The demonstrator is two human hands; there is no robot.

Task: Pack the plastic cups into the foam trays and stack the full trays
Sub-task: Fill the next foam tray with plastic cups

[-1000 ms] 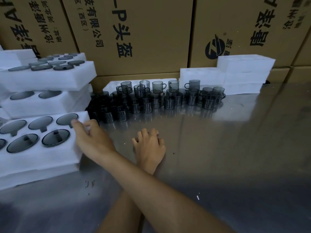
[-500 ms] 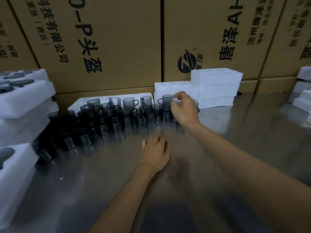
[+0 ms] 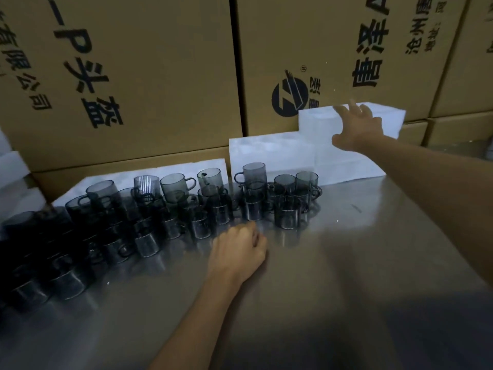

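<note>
Reaching right hand (image 3: 356, 129), foam trays (image 3: 314, 124) ungripped

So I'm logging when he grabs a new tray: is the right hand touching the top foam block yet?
Cannot tell. In the head view the right hand, fingers spread, overlaps the top foam block, but neither contact nor gap shows plainly.

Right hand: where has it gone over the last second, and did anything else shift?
The right hand left the packed tray at far left, swept right past the cups, and now reaches with spread fingers onto the top of the tallest foam tray stack, gripping nothing yet. The left hand stayed resting on the metal table, and the cups stayed put.
</note>
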